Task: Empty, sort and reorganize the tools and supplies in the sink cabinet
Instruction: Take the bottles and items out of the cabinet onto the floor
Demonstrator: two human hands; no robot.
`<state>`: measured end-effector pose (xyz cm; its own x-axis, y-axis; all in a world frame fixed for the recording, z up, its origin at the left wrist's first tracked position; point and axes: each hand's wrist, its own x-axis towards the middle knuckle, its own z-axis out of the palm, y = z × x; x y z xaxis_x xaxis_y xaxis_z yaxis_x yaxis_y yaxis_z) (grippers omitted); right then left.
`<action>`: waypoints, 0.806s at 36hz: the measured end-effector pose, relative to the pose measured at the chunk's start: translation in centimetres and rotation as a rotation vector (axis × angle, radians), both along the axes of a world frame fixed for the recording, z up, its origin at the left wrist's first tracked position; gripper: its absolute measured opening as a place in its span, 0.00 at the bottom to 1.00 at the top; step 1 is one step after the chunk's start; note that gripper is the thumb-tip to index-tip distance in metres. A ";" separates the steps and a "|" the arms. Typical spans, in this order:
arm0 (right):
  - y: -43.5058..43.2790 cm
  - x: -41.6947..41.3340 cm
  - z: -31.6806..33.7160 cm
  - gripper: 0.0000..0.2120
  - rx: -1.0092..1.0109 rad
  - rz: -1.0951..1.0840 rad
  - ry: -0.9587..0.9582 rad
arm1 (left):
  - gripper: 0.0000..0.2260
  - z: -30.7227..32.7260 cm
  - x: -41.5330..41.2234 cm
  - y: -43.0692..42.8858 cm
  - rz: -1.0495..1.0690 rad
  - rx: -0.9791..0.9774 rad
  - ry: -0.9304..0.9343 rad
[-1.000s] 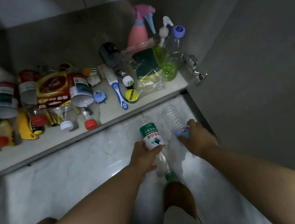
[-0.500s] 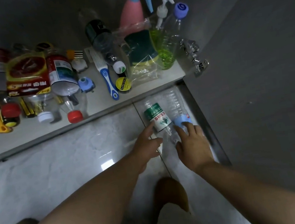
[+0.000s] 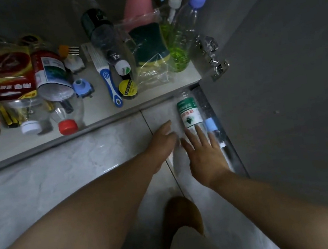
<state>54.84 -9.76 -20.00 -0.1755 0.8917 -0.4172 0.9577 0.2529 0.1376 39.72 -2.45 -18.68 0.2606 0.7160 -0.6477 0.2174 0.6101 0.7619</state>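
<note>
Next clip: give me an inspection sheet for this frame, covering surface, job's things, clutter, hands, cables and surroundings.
Surface: glossy marbled floor tile in front of the white cabinet shelf.
Job's things: green-label bottle and blue-label bottle lie side by side on the floor. The shelf holds a blue-white brush, yellow tape roll, bagged sponge, pink sprayer and red-capped bottle.
Clutter: nothing seen beyond the supplies.
Hands: left hand open beside the green-label bottle; right hand flat, fingertips on the bottles.
Cables: nothing seen.
Surroundings: dim light; grey door panel with metal hinge.
</note>
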 end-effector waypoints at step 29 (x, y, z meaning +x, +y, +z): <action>6.0 -7.5 12.3 0.13 -0.055 0.134 0.357 | 0.13 14.5 -20.0 2.1 -0.793 0.680 0.707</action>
